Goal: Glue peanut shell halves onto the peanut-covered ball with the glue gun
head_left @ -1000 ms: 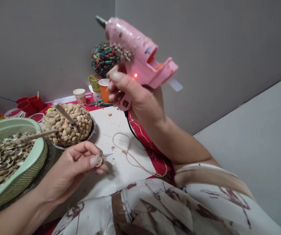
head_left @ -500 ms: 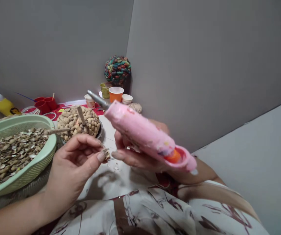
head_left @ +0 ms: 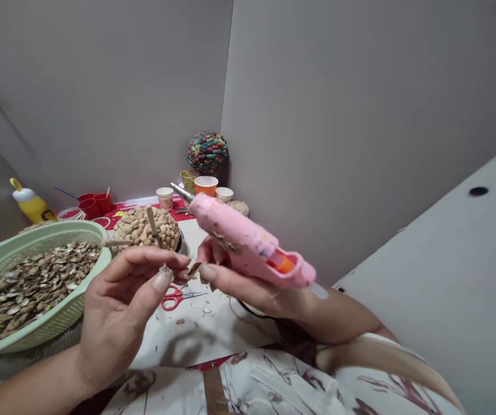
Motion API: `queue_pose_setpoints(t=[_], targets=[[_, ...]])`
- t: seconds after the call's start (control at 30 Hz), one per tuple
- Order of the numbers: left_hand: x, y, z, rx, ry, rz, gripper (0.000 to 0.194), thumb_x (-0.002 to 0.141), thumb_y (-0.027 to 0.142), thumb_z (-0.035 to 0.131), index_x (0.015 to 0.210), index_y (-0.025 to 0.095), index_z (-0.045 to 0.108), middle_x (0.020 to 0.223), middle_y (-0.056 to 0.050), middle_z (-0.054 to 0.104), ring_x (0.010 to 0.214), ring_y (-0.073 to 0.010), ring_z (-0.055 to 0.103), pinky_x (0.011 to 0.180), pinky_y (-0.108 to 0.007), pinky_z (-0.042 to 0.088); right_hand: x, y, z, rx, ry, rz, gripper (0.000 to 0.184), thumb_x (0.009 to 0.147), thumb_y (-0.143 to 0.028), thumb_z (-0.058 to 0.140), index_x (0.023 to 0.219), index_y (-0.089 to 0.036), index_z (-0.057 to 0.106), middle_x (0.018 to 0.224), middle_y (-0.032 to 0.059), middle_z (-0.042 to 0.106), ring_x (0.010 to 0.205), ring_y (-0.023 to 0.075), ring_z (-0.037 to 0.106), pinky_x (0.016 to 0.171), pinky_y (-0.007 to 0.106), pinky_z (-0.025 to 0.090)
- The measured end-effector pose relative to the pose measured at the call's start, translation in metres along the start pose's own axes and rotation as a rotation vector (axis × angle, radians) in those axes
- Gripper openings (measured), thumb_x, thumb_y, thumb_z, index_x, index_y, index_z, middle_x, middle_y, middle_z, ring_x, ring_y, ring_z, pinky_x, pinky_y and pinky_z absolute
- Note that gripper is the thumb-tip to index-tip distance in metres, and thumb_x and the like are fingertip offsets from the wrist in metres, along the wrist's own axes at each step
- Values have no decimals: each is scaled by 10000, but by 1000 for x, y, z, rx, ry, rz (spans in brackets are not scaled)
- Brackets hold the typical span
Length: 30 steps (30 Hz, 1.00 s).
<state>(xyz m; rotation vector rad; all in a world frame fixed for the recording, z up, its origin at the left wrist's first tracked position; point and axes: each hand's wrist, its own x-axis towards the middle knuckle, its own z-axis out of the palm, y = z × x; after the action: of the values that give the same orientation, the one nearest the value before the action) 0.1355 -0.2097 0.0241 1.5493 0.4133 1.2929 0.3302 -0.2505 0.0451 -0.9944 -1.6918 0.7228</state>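
Note:
My right hand (head_left: 252, 282) is wrapped around a pink hot glue gun (head_left: 239, 233), its metal nozzle pointing up and to the left. A clear glue stick sticks out of the gun's back end. A small brown piece of nut shell (head_left: 193, 270) sits between my two hands, touched by my right thumb. My left hand (head_left: 131, 300) has its curled fingertips at that shell piece, with the thumb a little way back. Behind my left hand is a ball covered in peanut shells (head_left: 165, 230), with a stick poking up from it. Red-handled scissors (head_left: 172, 298) lie beneath my hands.
A green basket (head_left: 101, 230) full of shell pieces stands at left. Behind are a yellow bottle (head_left: 36, 207), red cups (head_left: 96, 204), an orange cup (head_left: 206, 185), a twine ball (head_left: 239, 207) and a multicoloured ball (head_left: 207, 153). Shell crumbs dot the white table (head_left: 230, 323). Grey panels rise behind and right.
The view has shifted, bringing the scissors into sight. My left thumb has drawn back from the shell piece, and my hands are closer together. The glue gun is still in my right hand.

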Motion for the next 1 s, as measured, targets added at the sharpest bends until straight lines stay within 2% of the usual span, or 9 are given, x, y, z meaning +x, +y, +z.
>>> queue_pose_setpoints(t=[0.13,0.27,0.37,0.5,0.73,0.9,1.0], targets=[[6,-13,-4,71,-39,104,249,835,144,781,1017,312,809,972,-2,779,869,-119,731,779,-172,612,7,0,-1,272,-97,134,254,873,-363,685,772,-167,559,704,-25,514,614,64,489,543,195,419],[15,-23,-6,82,-105,208,285,819,109,784,1020,308,815,944,-19,771,859,-132,724,754,-204,620,9,10,2,395,-177,137,294,895,-380,697,776,-150,559,691,-29,521,620,49,495,530,161,386],[19,-25,-7,124,-121,274,302,804,95,795,1027,299,813,938,-24,775,859,-134,726,758,-211,618,7,14,4,460,-180,191,340,925,-432,671,789,-146,547,703,-30,509,628,39,488,542,145,377],[22,-23,-7,189,-113,369,268,790,137,821,1016,280,814,885,-34,776,811,-145,726,707,-224,613,5,21,8,524,-182,239,390,900,-524,676,821,-154,582,755,-15,530,668,51,485,568,144,410],[27,-22,-8,339,-127,572,257,827,132,788,1050,259,800,859,-34,773,753,-130,706,641,-216,571,5,27,11,573,-186,295,383,851,-516,734,841,-147,632,765,-8,595,622,37,517,526,119,419],[29,-24,-11,371,-130,598,310,813,97,786,1063,278,801,854,-22,775,736,-129,703,641,-221,571,8,27,14,696,-189,344,452,794,-573,771,866,-157,609,774,-8,624,621,39,561,565,125,478],[25,-28,-14,316,-119,502,330,795,77,793,1047,290,809,856,-23,778,766,-137,707,679,-229,585,9,26,15,715,-200,354,463,779,-582,780,850,-157,610,755,-12,610,610,47,562,565,142,497]])
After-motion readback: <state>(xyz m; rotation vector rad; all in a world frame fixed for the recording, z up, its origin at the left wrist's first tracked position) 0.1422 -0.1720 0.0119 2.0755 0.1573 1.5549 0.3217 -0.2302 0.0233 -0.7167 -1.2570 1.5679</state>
